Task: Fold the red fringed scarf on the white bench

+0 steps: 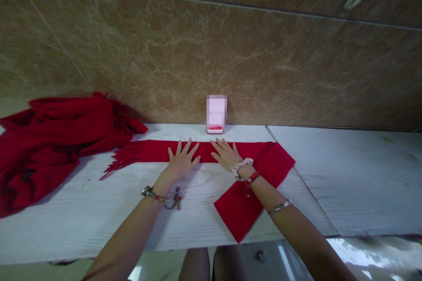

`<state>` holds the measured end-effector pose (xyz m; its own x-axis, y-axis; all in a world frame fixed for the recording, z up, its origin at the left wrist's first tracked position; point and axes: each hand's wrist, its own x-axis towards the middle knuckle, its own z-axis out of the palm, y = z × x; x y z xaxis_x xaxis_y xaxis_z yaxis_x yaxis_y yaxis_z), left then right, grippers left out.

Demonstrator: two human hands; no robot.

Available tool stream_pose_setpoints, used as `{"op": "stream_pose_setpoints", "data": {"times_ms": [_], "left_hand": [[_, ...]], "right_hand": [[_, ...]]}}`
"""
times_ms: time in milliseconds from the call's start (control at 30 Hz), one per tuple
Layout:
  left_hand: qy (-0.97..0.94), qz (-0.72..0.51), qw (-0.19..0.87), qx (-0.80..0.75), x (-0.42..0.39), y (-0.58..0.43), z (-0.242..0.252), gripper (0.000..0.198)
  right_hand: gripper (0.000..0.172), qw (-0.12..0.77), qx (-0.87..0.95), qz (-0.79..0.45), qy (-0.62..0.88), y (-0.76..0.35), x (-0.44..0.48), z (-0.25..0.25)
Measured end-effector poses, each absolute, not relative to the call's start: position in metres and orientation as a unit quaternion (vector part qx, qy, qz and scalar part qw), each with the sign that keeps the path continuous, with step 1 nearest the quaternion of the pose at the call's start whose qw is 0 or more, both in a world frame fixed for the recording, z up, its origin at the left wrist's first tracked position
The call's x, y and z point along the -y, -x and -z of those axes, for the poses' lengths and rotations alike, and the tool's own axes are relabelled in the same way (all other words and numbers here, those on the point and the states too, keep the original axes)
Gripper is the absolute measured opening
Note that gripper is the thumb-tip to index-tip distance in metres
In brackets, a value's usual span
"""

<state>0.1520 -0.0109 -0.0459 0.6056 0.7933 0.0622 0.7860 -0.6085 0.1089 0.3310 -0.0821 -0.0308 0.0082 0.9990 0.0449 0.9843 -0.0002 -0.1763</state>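
Observation:
A red scarf (263,158) lies in a long narrow strip across the white table, its fringe pointing left. At its right end the strip bends over and angles back toward the front edge. My left hand (183,158) rests flat on the strip with fingers spread. Beside it, my right hand (227,154) also lies flat on the scarf, fingers stretched out and pointing up and left. Part of the folded section is hidden under my right forearm. Neither hand grips anything.
A heap of crumpled red fringed cloth (66,140) lies at the left. A phone (216,114) leans upright against the brown marbled wall (184,52). The white wood-grain table (108,210) has a seam on the right, and its front edge is near my legs.

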Motion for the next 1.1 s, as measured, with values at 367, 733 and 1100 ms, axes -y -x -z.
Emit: {"op": "stream_pose_setpoints", "data": {"times_ms": [367,733,1100], "left_hand": [[-0.774,-0.059,0.092,-0.624,-0.026,-0.114,0.039,0.061],[-0.671,-0.113,-0.013,-0.733,-0.015,-0.058,0.031,0.053],[-0.939,-0.12,0.049,-0.319,-0.038,-0.082,0.039,0.041]], "right_hand": [[0.047,0.032,0.72,0.016,0.693,-0.322,0.082,0.043],[0.047,0.028,0.714,0.031,0.699,-0.319,0.081,0.045],[0.045,0.028,0.707,0.021,0.706,-0.319,0.081,0.042]]}}
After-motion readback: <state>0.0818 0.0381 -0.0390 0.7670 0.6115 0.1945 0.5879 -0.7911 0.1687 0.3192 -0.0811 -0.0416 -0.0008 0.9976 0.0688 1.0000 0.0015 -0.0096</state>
